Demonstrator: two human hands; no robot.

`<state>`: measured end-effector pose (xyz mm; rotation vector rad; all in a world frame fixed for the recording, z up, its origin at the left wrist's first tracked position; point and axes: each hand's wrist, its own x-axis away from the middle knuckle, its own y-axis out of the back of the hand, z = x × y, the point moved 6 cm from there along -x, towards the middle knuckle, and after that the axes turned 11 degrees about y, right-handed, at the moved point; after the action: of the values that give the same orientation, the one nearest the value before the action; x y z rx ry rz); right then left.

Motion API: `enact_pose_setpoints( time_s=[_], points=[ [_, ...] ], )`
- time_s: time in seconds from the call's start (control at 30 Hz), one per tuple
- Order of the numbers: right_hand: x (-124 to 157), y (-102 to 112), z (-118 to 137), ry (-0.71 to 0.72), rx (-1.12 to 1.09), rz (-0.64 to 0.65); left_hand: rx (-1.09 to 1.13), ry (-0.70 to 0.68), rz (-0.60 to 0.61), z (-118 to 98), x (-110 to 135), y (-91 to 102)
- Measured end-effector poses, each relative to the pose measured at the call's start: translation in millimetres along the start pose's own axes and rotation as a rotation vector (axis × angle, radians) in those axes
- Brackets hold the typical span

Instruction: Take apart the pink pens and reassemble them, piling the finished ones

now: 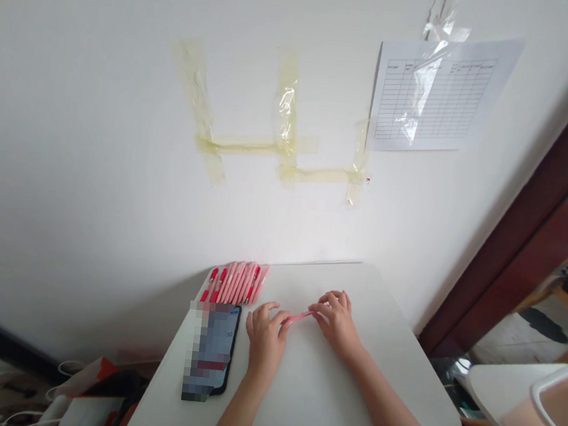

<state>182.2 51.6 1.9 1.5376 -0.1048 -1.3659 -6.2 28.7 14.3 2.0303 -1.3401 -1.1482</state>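
A slim pink pen (301,317) is held just above or on the worktop (317,390), between the two hands and in front of the person; whether it touches the surface I cannot tell. Its long axis runs mostly crosswise, left to right, with the right end slightly farther from the person than the left. Which end is the writing tip is too small to make out.

The left hand (266,338) reaches forward, back of the hand up, fingers curled, its grip clamped on the pen's left end with thumb and forefinger. The right hand (338,322) comes in diagonally from the lower right, forearm slanting, knuckles up and fingers bent, its grip pinched on the right end.

To the left, a row of pink and red pens (234,283) lies side by side, long axes pointing toward the wall (118,157). A phone (223,351), partly pixelated, lies just nearer the person.
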Motion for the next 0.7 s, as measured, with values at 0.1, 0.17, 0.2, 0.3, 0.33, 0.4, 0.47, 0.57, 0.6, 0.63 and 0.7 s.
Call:
enact_pose_setpoints(
  time_s=[0.1, 0.17, 0.2, 0.3, 0.33, 0.4, 0.47, 0.57, 0.6, 0.63, 0.7],
  points=[
    [0.1, 0.0, -0.6, 0.001, -0.015, 0.016, 0.001, 0.005, 0.003, -1.0, 0.5, 0.3],
    [0.1, -0.3, -1.3, 0.001, -0.029, 0.025, -0.001, 0.007, -0.001, -1.3, 0.5, 0.6],
    [0.1, -0.4, -1.6, 0.002, -0.037, 0.028, -0.002, 0.005, -0.005, -1.4, 0.5, 0.7],
    [-0.3, 0.5, -1.7, 0.006, -0.066, 0.030, -0.006, -0.002, -0.016, -1.6, 0.5, 1.1],
    [-0.6, 1.1, -1.3, 0.007, -0.076, 0.031, -0.006, -0.004, -0.017, -1.5, 0.5, 1.1],
    [-1.2, 2.5, -0.2, 0.009, -0.097, 0.035, -0.003, -0.006, -0.018, -0.9, 0.5, 1.1],
    [-1.8, 3.7, 1.2, 0.010, -0.114, 0.041, 0.002, -0.005, -0.015, -0.2, 0.6, 0.7],
    [-2.5, 4.6, 2.4, 0.009, -0.131, 0.045, 0.004, -0.005, -0.014, 0.6, 0.3, -0.2],
    [-2.6, 4.8, 2.6, 0.010, -0.134, 0.045, 0.004, -0.008, -0.015, 0.8, 0.2, -0.5],
    [-2.7, 5.1, 2.8, 0.010, -0.136, 0.042, 0.004, -0.012, -0.017, 0.9, 0.1, -0.8],
    [-3.1, 5.9, 3.3, 0.014, -0.143, 0.037, 0.002, -0.019, -0.022, 1.5, 0.0, -1.7]
  ],
)
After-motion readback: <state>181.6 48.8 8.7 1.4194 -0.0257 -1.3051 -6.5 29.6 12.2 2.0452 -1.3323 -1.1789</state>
